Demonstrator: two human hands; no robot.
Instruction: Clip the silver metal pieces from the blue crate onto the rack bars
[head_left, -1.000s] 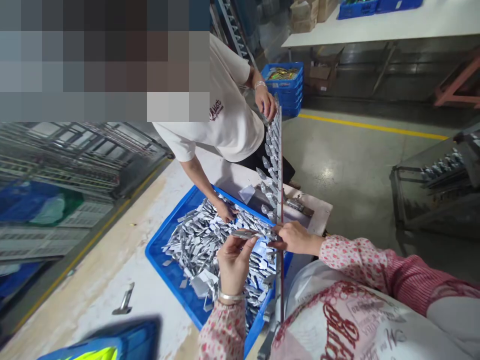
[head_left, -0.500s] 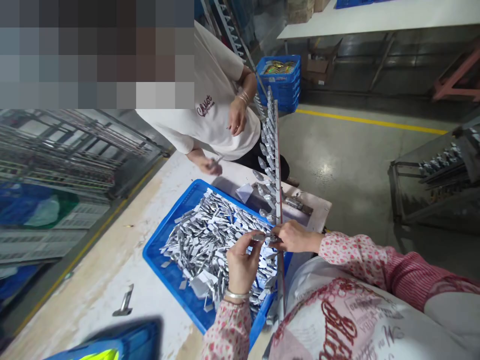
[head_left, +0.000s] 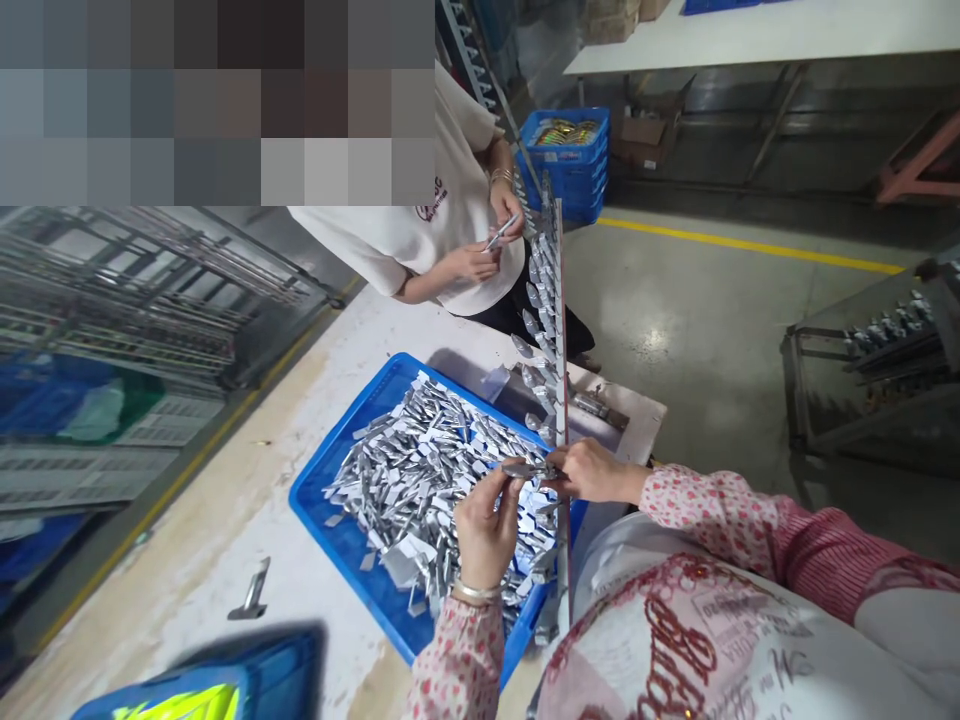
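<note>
My left hand (head_left: 486,525) and my right hand (head_left: 592,470) pinch the two ends of one small silver metal piece (head_left: 526,468), held just above the blue tray (head_left: 330,478). The tray is heaped with several such shiny pieces (head_left: 427,470). My right hand rests against a long thin rack bar (head_left: 559,330) that runs away from me, with metal pieces clipped along its left side. Both my sleeves are pink and floral.
Across the white table (head_left: 225,560), a person in a cream T-shirt (head_left: 420,235) holds a small metal piece in both hands. A loose metal part (head_left: 250,595) lies on the table. Another blue bin (head_left: 217,680) sits at the near left, stacked blue crates (head_left: 566,160) on the floor beyond.
The other person's hand left the tray and rose to chest height, both hands now on a small piece. My hands have stayed on the silver piece by the rack.
</note>
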